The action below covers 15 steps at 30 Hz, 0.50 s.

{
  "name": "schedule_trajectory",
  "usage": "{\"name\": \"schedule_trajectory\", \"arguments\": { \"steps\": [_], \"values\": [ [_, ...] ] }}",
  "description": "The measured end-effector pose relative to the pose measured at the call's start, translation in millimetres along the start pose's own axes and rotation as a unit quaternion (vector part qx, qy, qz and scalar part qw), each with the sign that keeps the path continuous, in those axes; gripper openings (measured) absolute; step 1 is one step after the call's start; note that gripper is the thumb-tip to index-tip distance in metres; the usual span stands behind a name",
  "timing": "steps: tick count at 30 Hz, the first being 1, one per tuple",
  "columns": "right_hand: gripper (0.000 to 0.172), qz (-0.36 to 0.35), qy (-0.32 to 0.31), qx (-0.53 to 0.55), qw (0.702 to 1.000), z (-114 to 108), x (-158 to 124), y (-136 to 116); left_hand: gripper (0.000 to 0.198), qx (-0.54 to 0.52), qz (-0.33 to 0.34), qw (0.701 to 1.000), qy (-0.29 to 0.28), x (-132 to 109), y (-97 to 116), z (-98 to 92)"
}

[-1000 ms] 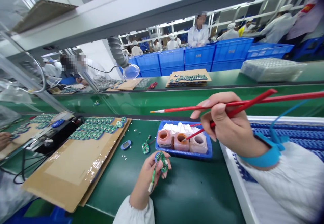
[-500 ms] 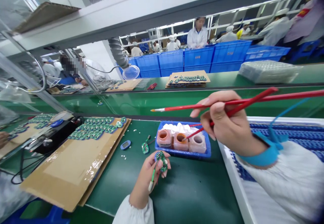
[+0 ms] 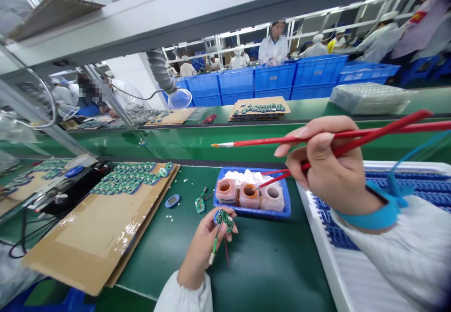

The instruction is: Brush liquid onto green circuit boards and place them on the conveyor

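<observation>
My left hand pinches a small green circuit board with a blue edge. From the board hang a green wire with a white connector and a thin red wire. Two crossing red-handled paintbrushes are in my right hand. The upper paintbrush points left, its bristles clear of everything. The lower paintbrush slants down to the mouth of the middle jar; whether its tip touches is unclear. That jar stands between two others in a blue tray.
Left of the tray lie another wired board and a small blue-framed display piece. Many boards sit on cardboard at left. A white crate with blue racks stands at right. Co-workers sit beyond blue bins.
My right hand has moved right and slightly up with both paintbrushes, and the lower one has drawn back a little. My left hand still holds the board; its red wire shows more.
</observation>
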State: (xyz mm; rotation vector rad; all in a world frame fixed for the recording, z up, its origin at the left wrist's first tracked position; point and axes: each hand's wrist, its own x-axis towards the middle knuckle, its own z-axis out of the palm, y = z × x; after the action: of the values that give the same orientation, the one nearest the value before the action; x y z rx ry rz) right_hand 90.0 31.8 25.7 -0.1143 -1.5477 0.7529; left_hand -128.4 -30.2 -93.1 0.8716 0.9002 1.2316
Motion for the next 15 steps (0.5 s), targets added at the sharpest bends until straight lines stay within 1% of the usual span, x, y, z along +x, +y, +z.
{"name": "schedule_trajectory", "arguments": {
  "steps": [4, 7, 11, 15],
  "values": [
    [0.016, 0.001, -0.009, -0.020, 1.000, 0.7, -0.5, 3.6, 0.046, 0.005, 0.011, 1.000, 0.003, 0.2, -1.0, 2.9],
    [0.015, -0.008, 0.015, -0.016, 1.000, 4.6, -0.1, 13.7, 0.045, 0.007, 0.015, 1.000, 0.001, -2.7, -2.1, 7.1],
    [0.016, -0.020, 0.024, -0.019, 0.999, 11.1, 1.0, 26.9, 0.044, 0.011, 0.023, 1.000, -0.001, -13.6, -4.0, 11.3],
    [0.017, -0.051, 0.047, -0.015, 0.997, 15.4, 0.8, 24.0, 0.046, -0.001, 0.036, 0.999, 0.004, -27.9, -3.8, 11.1]
  ]
}}
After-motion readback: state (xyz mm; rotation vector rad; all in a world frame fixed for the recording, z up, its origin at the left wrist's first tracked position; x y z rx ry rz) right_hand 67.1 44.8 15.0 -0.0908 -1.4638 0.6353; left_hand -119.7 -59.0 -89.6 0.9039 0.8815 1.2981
